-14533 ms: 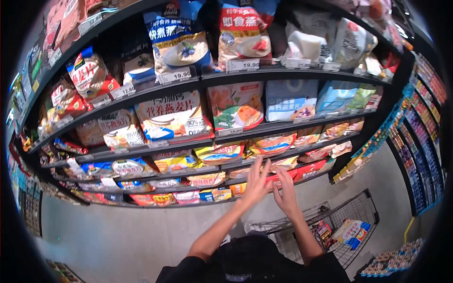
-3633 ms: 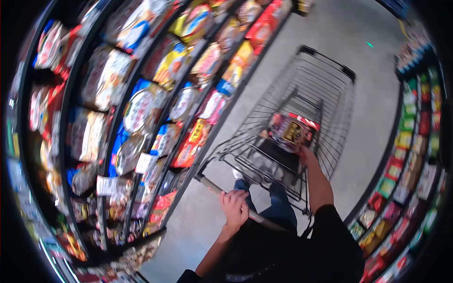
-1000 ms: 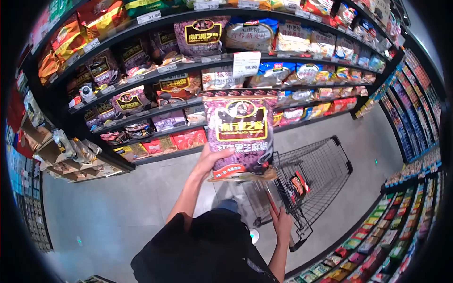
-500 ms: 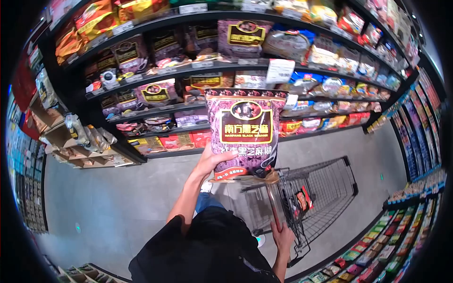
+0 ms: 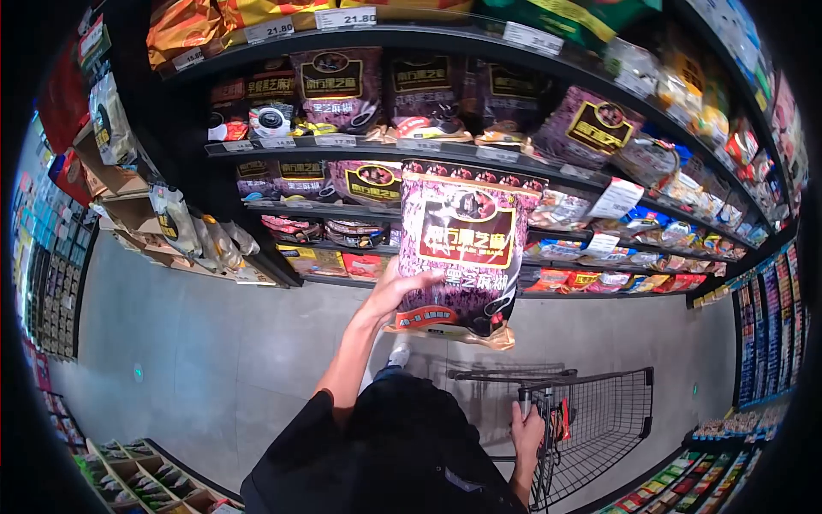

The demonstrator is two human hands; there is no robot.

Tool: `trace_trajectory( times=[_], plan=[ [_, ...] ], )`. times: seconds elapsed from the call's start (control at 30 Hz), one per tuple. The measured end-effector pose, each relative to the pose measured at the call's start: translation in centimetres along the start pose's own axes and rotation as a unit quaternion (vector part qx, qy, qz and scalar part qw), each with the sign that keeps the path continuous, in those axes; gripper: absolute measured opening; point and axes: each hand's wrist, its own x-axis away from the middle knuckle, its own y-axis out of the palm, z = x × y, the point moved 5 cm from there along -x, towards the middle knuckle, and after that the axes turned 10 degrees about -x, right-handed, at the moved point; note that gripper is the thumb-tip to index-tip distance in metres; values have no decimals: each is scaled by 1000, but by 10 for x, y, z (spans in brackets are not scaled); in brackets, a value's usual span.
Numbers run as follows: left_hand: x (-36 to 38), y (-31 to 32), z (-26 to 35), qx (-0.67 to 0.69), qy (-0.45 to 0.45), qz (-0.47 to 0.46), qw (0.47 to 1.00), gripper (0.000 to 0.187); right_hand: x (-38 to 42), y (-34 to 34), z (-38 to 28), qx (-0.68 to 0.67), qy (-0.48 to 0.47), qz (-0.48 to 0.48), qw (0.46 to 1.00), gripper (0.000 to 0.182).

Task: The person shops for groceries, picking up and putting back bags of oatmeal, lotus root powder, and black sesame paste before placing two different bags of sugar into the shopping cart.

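Note:
My left hand (image 5: pixel 396 295) holds a purple bag of black sesame powder (image 5: pixel 462 257) upright before me, thumb across its front and the other fingers hidden behind it. Yellow-framed lettering faces me, and glare lies on the upper part. Down at the right, my right hand (image 5: pixel 527 426) is wrapped round the handle of a wire shopping cart (image 5: pixel 604 428). A red packet (image 5: pixel 562 420) lies inside the cart, partly hidden by its frame.
Shelves (image 5: pixel 428 154) of packaged food stretch across the front, with similar purple bags (image 5: pixel 591 128) on them. A stepped wooden stand (image 5: pixel 116 176) is on the left. More racks (image 5: pixel 771 325) line the right side. Grey tiled floor (image 5: pixel 214 343) lies below.
The view has shifted closer to the shelves and turned. The bag has moved slightly right and tilted in my left hand. The cart and my right hand appear lower and have swung round.

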Motion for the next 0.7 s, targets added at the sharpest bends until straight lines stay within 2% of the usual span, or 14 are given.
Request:
trace_trajectory(
  times=[0.07, 0.27, 0.37, 0.43, 0.47, 0.53, 0.57, 0.6, 0.67, 0.7],
  plan=[
    [-18, -28, 8, 43, -5, 28, 999, 69, 1, 12, 4, -91, 69, -16, 993, 49],
    [-68, -83, 33, 57, -9, 19, 998, 62, 5, 33, -22, -153, 106, -10, 982, 39],
    [-83, -101, 35, 55, 8, 27, 998, 60, 8, 39, -45, -163, 120, -31, 979, 36],
    [-86, -108, 33, 35, 5, 40, 999, 55, 11, 46, -53, -258, 178, -75, 947, 36],
    [-87, -109, 32, 15, 8, 50, 999, 50, 12, 48, -51, -256, 178, -80, 947, 36],
    [-83, -107, 37, 51, -5, 61, 997, 43, 10, 49, -66, -159, 116, -145, 970, 54],
    [-81, -109, 35, 48, -18, 61, 997, 44, 11, 41, -70, 65, 82, -164, 981, 55],
    [-78, -111, 33, 46, -31, 62, 997, 45, 10, 26, -90, 112, 96, -200, 969, 51],
    [-66, -107, 42, 66, -31, 92, 993, 40, -4, -9, -133, -34, 65, -96, 993, 42],
    [-62, -105, 46, 78, -30, 77, 994, 39, -21, -10, -122, -130, 54, -48, 989, 32]
  ],
)
